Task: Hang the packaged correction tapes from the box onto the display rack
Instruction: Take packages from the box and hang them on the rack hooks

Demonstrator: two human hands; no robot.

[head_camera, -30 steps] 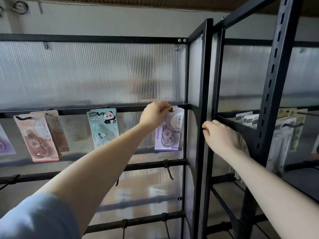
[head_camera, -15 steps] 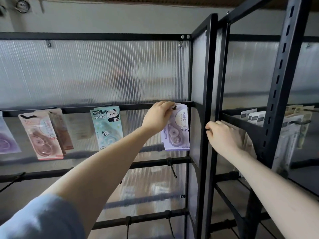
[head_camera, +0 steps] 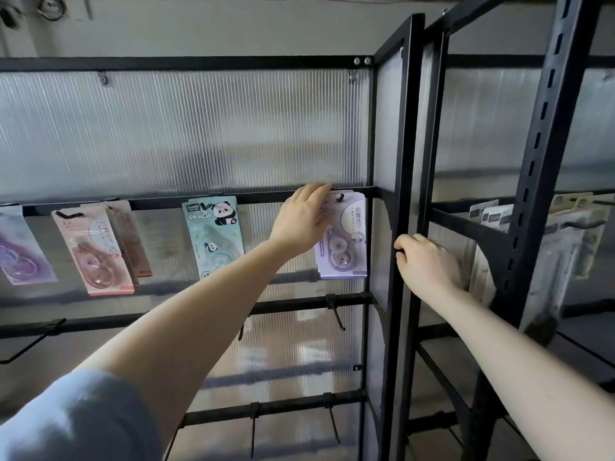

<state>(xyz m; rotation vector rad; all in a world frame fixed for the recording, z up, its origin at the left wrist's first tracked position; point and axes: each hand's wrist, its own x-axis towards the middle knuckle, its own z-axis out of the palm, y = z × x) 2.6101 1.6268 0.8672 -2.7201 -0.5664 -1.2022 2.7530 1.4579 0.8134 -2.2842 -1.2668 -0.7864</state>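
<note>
1. Left hand (head_camera: 304, 224) is up at the display rack (head_camera: 404, 128), fingers stretched out fairly straight, lying on the upper left of the lilac correction tape pack (head_camera: 344, 241). No curl round the card that I can see; it touches, it doesn't grip.

2. That lilac pack hangs from a black hook (head_camera: 340, 196) on the crossbar, its top tucked under the bar, at about 1 o'clock from the middle of the view. It sits just left of the rack's black corner post.

3. Right hand (head_camera: 427, 264) is at 3 o'clock, fingers curled round the black upright, clamped on the frame.

4. Along the same bar toward 9 o'clock: the panda pack (head_camera: 213, 234) in pale blue-green, hanging a little tilted, well apart from the lilac one.

5. Further left, a pink pack (head_camera: 93, 251) with more cards stacked behind it, then a purple pack (head_camera: 20, 251) half cut off by the frame edge.

6. Lower bars at 6 o'clock carry bare black hooks (head_camera: 334, 311).

7. Over at 3 o'clock, behind the right hand, a neighbouring shelf holds pale hanging packets (head_camera: 489, 214), too blurred to read.

8. A grey-blue sleeve (head_camera: 73, 424) shows at 7 o'clock.
</note>
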